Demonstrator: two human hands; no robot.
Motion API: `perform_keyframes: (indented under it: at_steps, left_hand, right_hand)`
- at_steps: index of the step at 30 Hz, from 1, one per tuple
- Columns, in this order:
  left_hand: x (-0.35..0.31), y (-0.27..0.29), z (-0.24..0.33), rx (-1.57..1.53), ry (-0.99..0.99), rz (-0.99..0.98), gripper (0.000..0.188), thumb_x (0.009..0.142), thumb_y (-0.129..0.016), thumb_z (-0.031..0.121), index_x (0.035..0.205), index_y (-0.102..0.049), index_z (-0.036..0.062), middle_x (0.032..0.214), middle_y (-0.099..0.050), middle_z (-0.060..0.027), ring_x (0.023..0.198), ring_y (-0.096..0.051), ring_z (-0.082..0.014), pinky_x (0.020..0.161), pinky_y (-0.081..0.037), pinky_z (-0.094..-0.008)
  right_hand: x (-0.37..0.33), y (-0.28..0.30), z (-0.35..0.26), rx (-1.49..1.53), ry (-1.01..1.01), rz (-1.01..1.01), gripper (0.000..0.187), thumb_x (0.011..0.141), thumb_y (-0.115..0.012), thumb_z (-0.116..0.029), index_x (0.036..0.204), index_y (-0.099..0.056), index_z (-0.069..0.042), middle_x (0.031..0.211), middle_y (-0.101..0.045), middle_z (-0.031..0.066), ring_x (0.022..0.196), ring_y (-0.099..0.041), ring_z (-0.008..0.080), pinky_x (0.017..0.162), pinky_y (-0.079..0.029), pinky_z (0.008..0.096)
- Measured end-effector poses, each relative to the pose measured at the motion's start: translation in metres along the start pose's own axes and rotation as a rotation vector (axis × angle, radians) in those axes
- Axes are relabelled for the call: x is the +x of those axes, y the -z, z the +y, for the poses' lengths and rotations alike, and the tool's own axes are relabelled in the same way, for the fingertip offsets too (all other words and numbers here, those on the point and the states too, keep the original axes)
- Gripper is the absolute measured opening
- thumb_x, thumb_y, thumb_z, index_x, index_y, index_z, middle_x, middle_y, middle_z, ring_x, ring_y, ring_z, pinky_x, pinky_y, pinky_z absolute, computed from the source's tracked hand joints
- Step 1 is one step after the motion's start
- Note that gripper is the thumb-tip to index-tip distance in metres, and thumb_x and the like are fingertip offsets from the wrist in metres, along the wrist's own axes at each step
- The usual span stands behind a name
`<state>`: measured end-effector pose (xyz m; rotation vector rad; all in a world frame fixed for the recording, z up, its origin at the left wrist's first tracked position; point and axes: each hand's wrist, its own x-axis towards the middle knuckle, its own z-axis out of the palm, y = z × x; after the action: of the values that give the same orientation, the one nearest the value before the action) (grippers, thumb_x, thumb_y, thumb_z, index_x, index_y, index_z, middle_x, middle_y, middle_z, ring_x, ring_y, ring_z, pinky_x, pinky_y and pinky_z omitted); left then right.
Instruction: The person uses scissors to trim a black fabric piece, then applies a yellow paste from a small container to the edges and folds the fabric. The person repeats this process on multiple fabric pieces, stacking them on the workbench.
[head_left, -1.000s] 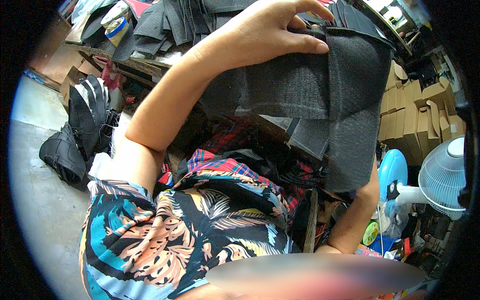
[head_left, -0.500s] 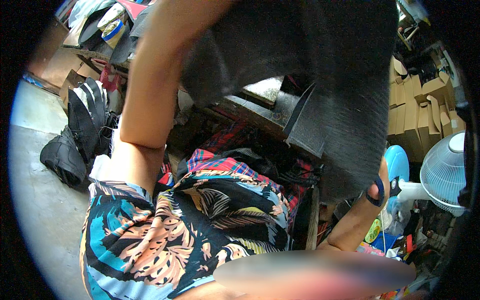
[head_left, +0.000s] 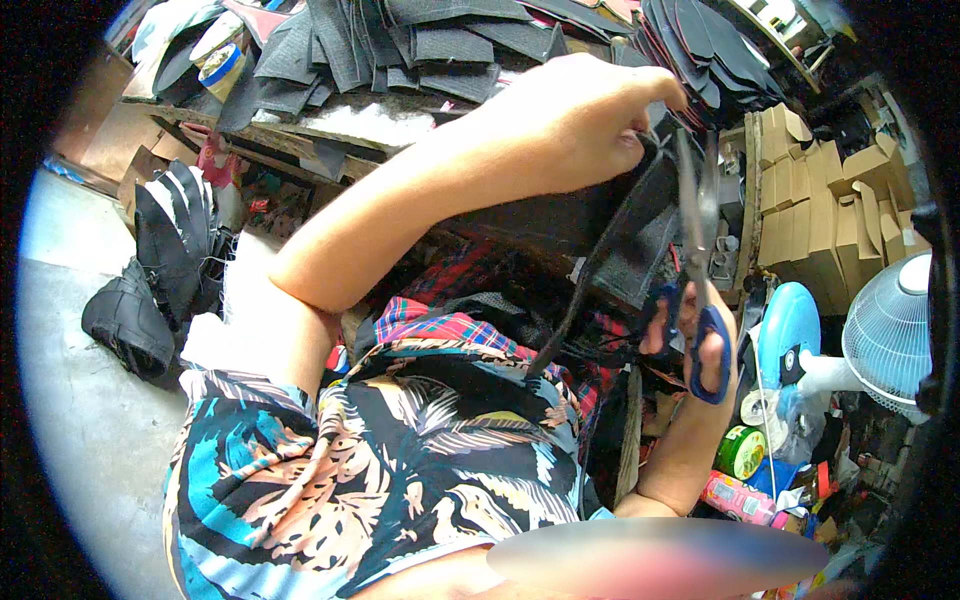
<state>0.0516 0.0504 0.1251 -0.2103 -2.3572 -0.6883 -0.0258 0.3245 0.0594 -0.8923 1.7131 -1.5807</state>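
My left hand is raised across the middle, its fingers closed on the upper end of a piece of black cloth. The cloth hangs edge-on below the fingers, its lower end near my lap. My right hand grips a pair of scissors by the dark blue handles. Both blades point upward with a gap between them, their tips just right of my left hand's fingers. The tips seem close to the cloth; whether they touch it I cannot tell.
Stacked dark cut pieces lie on the table ahead, with a tub at left. Cardboard boxes and a fan stand at right. A black bundle rests on the left floor.
The large dark cloth held up across the view has come down, uncovering the table and boxes. My left hand has come into view; the scissors now show whole, held upright.
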Motion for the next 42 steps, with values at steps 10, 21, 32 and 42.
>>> perform_keyframes:
  at_steps: [10,21,32,42]
  left_hand:
    - [-0.006,-0.04,-0.06,-0.409,0.235,-0.014,0.04,0.084,-0.058,0.004,0.124,-0.06,0.0037,0.076,-0.066,-0.0096,0.07,-0.062,-0.0158,0.067,-0.05,-0.0311]
    - [-0.008,-0.025,-0.052,-0.548,0.273,-0.065,0.038,0.081,-0.058,0.008,0.119,-0.064,0.004,0.071,-0.056,0.0018,0.065,-0.049,-0.0071,0.059,-0.04,-0.025]
    - [-0.019,-0.007,-0.044,-0.782,0.302,-0.162,0.036,0.088,-0.06,0.011,0.123,-0.063,0.0072,0.081,-0.055,0.005,0.075,-0.047,-0.0031,0.069,-0.037,-0.0197]
    - [-0.025,0.001,-0.043,-0.461,0.236,-0.261,0.058,0.082,-0.082,0.018,0.134,-0.06,0.0059,0.101,-0.066,-0.0017,0.093,-0.058,-0.0089,0.085,-0.047,-0.0248]
  right_hand:
    - [0.003,0.006,0.02,0.007,-0.137,-0.088,0.086,0.08,-0.064,-0.075,0.113,-0.05,0.003,0.075,-0.058,0.0078,0.067,-0.062,0.0166,0.065,-0.054,0.0305]
    - [-0.005,-0.006,0.0,-0.072,-0.072,-0.115,0.079,0.078,-0.072,-0.07,0.109,-0.055,0.0,0.075,-0.063,0.0046,0.068,-0.059,0.0087,0.062,-0.044,0.0223]
    - [0.008,-0.005,0.0,-0.226,-0.105,-0.193,0.092,0.076,-0.062,-0.082,0.112,-0.052,0.002,0.075,-0.059,0.0065,0.066,-0.059,0.0124,0.061,-0.047,0.0252]
    - [0.015,0.003,-0.009,0.007,-0.119,-0.156,0.097,0.067,-0.066,-0.086,0.11,-0.051,0.0,0.075,-0.059,0.0076,0.065,-0.06,0.014,0.061,-0.049,0.0246]
